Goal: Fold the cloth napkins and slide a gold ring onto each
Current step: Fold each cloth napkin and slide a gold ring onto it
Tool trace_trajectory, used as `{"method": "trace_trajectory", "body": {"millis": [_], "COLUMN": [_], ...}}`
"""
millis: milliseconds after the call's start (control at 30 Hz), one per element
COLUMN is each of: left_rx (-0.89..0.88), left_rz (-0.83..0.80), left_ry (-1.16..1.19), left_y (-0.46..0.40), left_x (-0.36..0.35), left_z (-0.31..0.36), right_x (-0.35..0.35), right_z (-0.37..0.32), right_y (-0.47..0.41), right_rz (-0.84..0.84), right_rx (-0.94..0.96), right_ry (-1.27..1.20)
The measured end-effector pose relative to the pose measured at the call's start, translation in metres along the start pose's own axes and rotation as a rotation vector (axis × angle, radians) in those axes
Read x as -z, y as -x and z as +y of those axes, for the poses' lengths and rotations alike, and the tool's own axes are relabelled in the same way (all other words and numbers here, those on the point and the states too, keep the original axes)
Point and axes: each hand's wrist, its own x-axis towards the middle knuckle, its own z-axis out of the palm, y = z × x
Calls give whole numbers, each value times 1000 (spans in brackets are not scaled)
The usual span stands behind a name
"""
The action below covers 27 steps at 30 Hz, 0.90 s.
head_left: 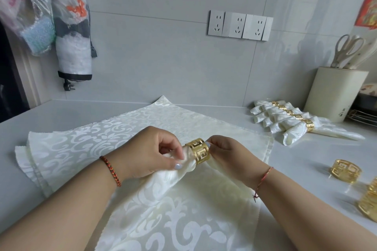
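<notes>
A cream damask napkin point(169, 185) is gathered into a bunch over a stack of flat napkins point(85, 140) on the white counter. A gold ring point(197, 152) with a cut-out key pattern sits around the bunched end. My left hand point(151, 151) pinches the napkin's tip just left of the ring. My right hand point(226, 154) holds the ring from its right side with thumb and fingers. Several finished napkins with rings point(295, 120) lie in a row at the back right. Loose gold rings point(345, 170) rest on the counter at the right.
A cream utensil holder point(334, 93) with scissors stands at the back right by the wall. More gold rings point(369, 204) sit at the right edge. Wall sockets point(238, 25) are on the tiled wall; plastic bags point(71, 26) hang at the left.
</notes>
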Motion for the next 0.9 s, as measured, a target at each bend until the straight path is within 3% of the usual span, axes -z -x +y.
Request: {"method": "trace_trajectory", "body": {"millis": [267,367,500,700,900], "left_rx": [236,221,238,255,248], "left_rz": [-72,-83,-119,-121,-171], "left_ry": [155,25,119,61,94], "left_y": [-13,-17,-16,-11,-10], "left_x": [-16,-21,-16,-5,2], "left_z": [11,13,13,11,7], "right_x": [-6,-8,-7,4,5], "right_z": [1,0,-2,-1,-2], "right_y": [-3,-4,-4,-4,-3], "right_rz": [24,15,36,145,136], "right_rx": [21,21,33,14,38], "right_ry": [5,29,40,54,73]}}
